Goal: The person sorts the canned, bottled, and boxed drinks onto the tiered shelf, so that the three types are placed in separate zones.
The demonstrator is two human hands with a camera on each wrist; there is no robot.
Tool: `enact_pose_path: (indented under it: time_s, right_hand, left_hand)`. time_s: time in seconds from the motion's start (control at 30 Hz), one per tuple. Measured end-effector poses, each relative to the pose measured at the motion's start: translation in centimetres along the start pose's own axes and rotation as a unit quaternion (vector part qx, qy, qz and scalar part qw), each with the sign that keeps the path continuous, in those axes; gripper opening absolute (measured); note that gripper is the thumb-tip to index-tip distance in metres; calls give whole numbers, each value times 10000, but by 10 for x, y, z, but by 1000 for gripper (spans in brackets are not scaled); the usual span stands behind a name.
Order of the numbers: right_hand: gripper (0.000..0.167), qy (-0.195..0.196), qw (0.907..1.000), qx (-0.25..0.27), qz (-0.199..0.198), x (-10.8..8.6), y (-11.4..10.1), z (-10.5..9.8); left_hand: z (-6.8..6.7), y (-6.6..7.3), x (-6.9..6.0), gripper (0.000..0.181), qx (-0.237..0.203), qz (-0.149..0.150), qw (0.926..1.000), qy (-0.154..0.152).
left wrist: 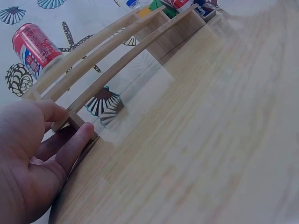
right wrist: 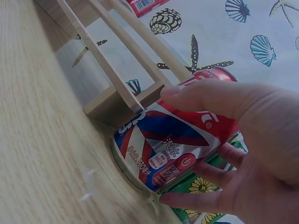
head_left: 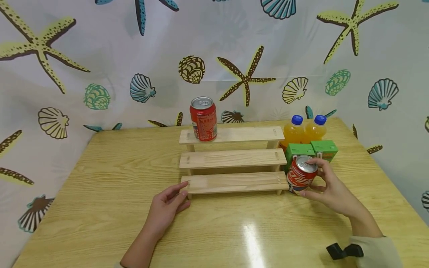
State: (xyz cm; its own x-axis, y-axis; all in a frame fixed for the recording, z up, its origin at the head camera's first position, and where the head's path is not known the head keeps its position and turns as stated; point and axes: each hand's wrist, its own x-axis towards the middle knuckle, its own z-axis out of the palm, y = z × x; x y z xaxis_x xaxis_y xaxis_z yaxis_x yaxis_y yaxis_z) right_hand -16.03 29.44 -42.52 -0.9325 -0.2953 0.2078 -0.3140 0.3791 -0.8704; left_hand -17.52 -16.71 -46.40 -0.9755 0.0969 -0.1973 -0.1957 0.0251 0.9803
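Note:
A three-step wooden rack (head_left: 231,183) stands mid-table. My left hand (head_left: 164,210) holds the left end of its lowest step, thumb in front, as the left wrist view also shows. At the rack's right end, my right hand (head_left: 335,190) has its fingers and thumb around a red can (head_left: 300,176) with blue and white print, which looks slightly tilted. In the right wrist view the can (right wrist: 173,140) is close to the rack's end. Another red can (head_left: 204,121) stands upright on the top step, toward the left.
Behind the held can are green cartons (head_left: 324,148), and behind those two orange drink bottles (head_left: 315,131) with blue caps. A cloth (head_left: 161,48) printed with shells and starfish hangs behind the wooden table (head_left: 110,186).

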Motion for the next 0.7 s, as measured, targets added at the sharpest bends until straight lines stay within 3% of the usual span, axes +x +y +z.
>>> enact_pose_path:
  time_s: [0.37, 0.7]
  right_hand:
    - [85, -57, 9998, 32, -173, 1, 5, 4]
    - [76, 284, 9991, -211, -217, 6, 9, 6]
  left_hand:
    - [0, -1, -1, 39, 4, 2, 10000, 22]
    - [0, 0, 1, 39, 10, 22, 10000, 23]
